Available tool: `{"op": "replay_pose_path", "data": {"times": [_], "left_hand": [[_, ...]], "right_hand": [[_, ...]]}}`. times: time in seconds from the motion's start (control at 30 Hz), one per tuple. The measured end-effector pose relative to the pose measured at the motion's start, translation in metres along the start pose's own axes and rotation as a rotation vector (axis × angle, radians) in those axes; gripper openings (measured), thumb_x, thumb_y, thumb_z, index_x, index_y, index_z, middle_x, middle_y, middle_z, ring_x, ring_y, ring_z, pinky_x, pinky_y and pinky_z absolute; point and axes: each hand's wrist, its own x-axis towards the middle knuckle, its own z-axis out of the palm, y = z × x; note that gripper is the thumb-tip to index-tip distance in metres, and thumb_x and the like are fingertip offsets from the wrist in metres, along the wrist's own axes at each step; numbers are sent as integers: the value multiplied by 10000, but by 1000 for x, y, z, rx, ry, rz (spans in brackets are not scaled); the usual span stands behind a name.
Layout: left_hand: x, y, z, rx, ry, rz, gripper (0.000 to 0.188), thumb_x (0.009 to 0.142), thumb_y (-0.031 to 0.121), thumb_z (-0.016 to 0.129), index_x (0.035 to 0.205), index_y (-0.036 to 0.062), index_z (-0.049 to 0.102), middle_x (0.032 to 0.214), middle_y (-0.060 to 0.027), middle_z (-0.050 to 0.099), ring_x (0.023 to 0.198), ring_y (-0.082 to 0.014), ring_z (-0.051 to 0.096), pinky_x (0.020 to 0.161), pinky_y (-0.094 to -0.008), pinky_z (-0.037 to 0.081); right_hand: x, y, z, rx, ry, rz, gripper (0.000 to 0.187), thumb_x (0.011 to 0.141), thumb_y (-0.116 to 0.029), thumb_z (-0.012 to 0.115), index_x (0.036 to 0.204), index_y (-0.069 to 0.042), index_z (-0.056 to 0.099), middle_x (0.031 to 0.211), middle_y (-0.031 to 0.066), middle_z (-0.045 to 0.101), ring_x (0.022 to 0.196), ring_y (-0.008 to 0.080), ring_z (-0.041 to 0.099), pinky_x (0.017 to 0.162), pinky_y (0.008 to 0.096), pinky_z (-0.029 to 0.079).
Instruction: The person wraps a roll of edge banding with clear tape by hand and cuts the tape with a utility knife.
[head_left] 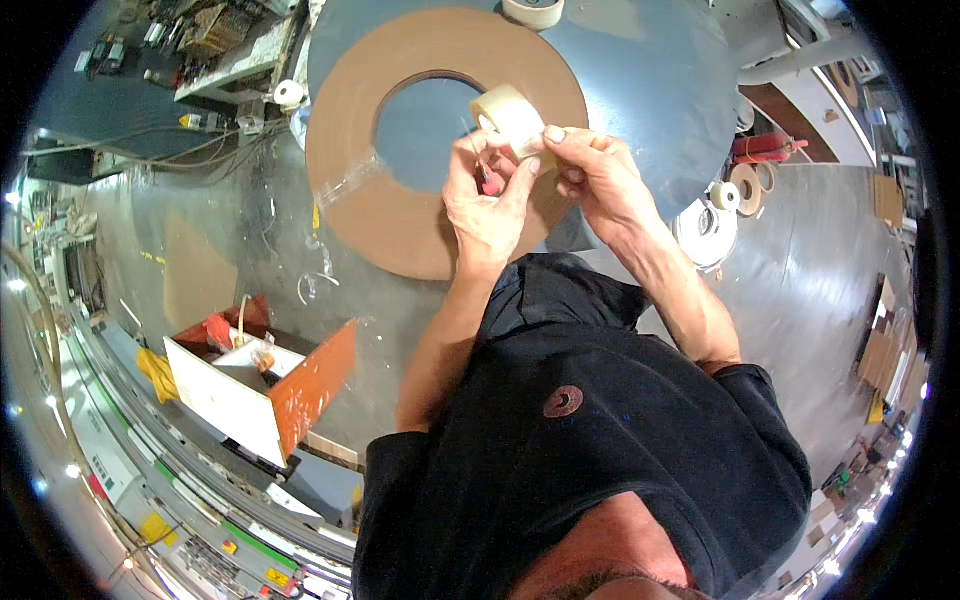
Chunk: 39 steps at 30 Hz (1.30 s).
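My left hand [487,200] grips a roll of cream-coloured packing tape [508,112], held up over the table. A small red object [491,183], perhaps a handle, is tucked in the same palm; its other part is hidden. At the roll's right side my right hand [597,172] is closed, thumb and finger pinched at the tape's edge. Whether a free tape end lies between them is too small to tell. Beneath both hands lies a large flat brown coil of edge banding [350,115], with a clear tape strip [347,180] stuck across its left side.
The coil rests on a round blue-grey table [660,80]. Another tape roll [533,12] sits at its far edge. To the right are white coils [705,235] and a red object [765,148]. A white-and-orange box [230,400] stands at left, near a long machine [190,500].
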Motion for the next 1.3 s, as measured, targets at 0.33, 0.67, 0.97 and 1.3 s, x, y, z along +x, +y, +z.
{"op": "replay_pose_path", "data": {"times": [0.33, 0.67, 0.97, 1.3], "left_hand": [[1, -6, -4, 355, -111, 348, 406, 802, -8, 774, 1189, 36, 661, 914, -43, 672, 743, -70, 586, 660, -212, 485], [3, -16, -4, 348, -123, 465, 123, 853, -14, 719, 971, -9, 683, 1039, -121, 700, 796, -123, 645, 685, -262, 524], [4, -20, 5, 361, -145, 433, 153, 882, -1, 690, 1030, -20, 653, 924, -72, 666, 671, -81, 574, 584, -230, 474], [13, -16, 4, 417, -208, 514, 256, 840, -15, 720, 1088, -3, 662, 923, -93, 672, 694, -123, 593, 639, -256, 490]], "right_hand": [[2, -5, -10, -38, -20, 13, 156, 892, -196, 711, 842, -49, 716, 712, -22, 631, 541, 27, 419, 476, 203, 317], [0, -14, -12, -81, -35, 62, 185, 897, -216, 720, 829, -46, 694, 623, -66, 493, 532, 46, 354, 491, 213, 272], [-6, -17, -24, -149, -30, -23, 209, 914, -243, 702, 917, -36, 730, 636, -70, 493, 546, 46, 359, 502, 207, 274], [2, -25, -35, -84, -88, 140, 191, 912, -228, 701, 899, -38, 721, 666, -42, 576, 550, 39, 411, 492, 214, 328]]}}
